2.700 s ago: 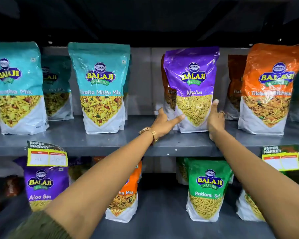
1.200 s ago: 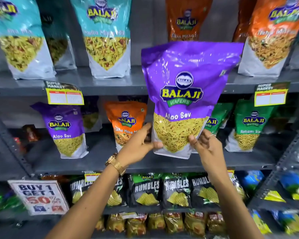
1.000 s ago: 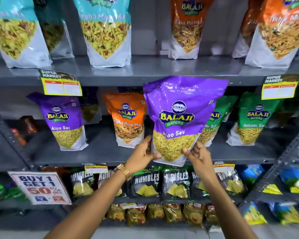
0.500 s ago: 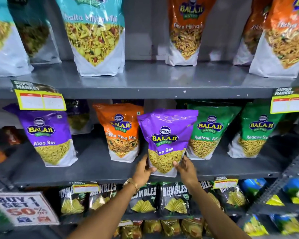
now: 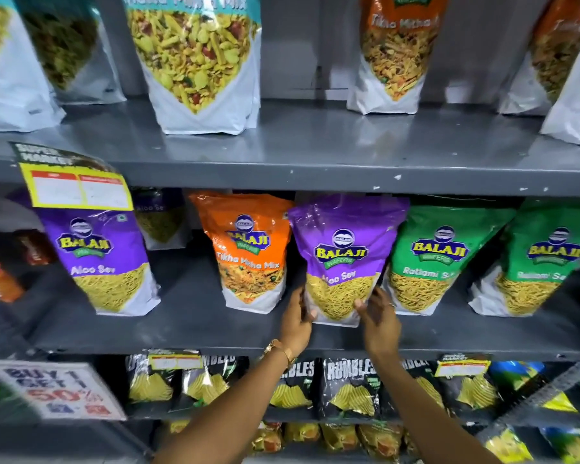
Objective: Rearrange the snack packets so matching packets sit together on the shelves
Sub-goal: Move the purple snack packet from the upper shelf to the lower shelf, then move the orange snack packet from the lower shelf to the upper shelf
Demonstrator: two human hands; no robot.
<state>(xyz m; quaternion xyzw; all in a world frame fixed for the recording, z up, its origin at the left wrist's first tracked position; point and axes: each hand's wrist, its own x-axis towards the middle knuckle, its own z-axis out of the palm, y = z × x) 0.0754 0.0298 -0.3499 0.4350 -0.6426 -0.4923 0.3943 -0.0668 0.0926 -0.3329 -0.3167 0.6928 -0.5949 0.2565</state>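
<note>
Aloo Sev packet, the purple one, is now standing on the middle shelf; a moment ago it was up on the top shelf, in front of an orange packet, and the person has been bringing it down with both hands. It is sitting between the orange Tikha Mitha Mix packet on its left side and the first green Ratlami Sev packet on its right side, close to the front edge of the shelf and touching or almost touching both neighbours.

The left hand is holding the lower left corner of the packet, thumb in front and fingers behind. The right hand is at the lower right corner with fingers spread; I cannot tell if it is gripping or already letting go, because it is blurred.

I think this is meaning half of a success. The purple packet is leaving the orange group above, so the top shelf is looking tidier, and it is arriving on the same shelf as the other Aloo Sev packet near the left end. But the orange packet is standing between the two purple ones, so they are not together yet. My judgement is that the orange one needs to go up to its own kind, and then the purple packet can slide left.
</note>
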